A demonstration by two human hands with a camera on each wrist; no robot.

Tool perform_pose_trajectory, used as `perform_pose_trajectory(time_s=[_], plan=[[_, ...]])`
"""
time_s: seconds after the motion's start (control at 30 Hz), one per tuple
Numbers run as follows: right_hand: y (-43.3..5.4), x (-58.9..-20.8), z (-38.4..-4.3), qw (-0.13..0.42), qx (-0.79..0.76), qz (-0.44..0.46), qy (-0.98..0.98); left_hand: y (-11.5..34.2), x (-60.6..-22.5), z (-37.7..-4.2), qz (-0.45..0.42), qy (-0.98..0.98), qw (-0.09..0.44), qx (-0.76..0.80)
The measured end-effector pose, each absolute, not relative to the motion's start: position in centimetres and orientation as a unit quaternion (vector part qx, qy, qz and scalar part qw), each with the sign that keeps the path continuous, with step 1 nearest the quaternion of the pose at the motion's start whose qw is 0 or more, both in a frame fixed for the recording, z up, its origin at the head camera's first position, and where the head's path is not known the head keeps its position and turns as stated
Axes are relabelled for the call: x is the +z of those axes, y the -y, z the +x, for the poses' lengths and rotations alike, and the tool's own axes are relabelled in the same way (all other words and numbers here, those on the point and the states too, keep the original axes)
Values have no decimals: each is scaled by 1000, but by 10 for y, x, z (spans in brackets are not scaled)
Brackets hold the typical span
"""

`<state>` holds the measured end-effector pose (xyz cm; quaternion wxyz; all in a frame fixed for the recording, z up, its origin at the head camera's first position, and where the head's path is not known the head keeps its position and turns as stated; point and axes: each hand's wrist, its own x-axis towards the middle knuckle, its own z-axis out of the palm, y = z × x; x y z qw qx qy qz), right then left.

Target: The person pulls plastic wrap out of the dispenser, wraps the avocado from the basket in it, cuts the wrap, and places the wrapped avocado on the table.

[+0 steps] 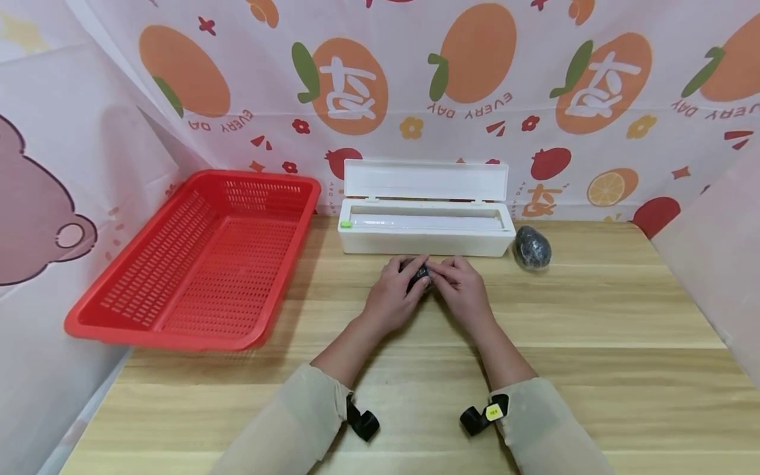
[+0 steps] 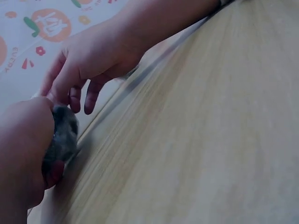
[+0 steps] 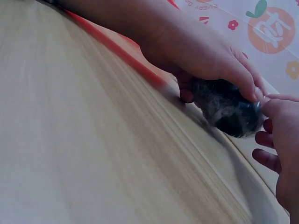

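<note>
A dark avocado [image 1: 419, 273] wrapped in clear cling film is held up close in front of the white box. My left hand [image 1: 392, 290] grips it from the left, fingers over the top and thumb along the near side, hiding much of it. In the right wrist view the wrapped avocado [image 3: 229, 109] shows shiny, crinkled film. My right hand [image 1: 464, 293] pinches the cling film [image 3: 261, 98] at the avocado's right end with thumb and forefinger. Its other fingers [image 2: 91, 97] hang loosely curled below.
A white cling film dispenser [image 1: 427, 245] stands behind the hands, lid up, with a green slider [image 1: 346, 225] at its left end. A second dark, film-wrapped avocado [image 1: 532, 249] lies to its right. The red plastic basket [image 1: 270, 316] sits at the left on the wooden table [image 1: 594, 316].
</note>
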<state>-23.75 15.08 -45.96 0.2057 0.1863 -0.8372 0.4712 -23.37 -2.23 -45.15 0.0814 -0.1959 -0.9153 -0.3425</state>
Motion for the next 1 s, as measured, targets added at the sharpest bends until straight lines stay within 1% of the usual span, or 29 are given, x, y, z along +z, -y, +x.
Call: perform_pose_trajectory(time_s=[0.1, 0.17, 0.37, 0.5, 0.63, 0.87, 0.93, 1.0], plan=[[-150, -460, -238, 224, 460, 210, 833, 21, -451, -235, -176, 911, 79, -366], [-149, -459, -238, 227, 457, 220, 832, 21, -450, -236, -162, 905, 75, -386], [-151, -460, -239, 213, 470, 239, 822, 21, -450, -238, -142, 900, 68, -407], [-152, -461, -238, 199, 487, 237, 817, 21, -451, -238, -137, 899, 58, -413], [-152, -461, -237, 156, 516, 198, 818, 21, -449, -238, -140, 899, 47, -413], [-151, -458, -238, 41, 603, 96, 791, 24, -450, -237, -151, 902, 37, -404], [-150, -454, -237, 25, 611, 81, 787, 24, -450, -238, -150, 904, 35, -400], [-150, -446, -233, 24, 604, 82, 792, 24, -449, -238, -148, 904, 33, -401]])
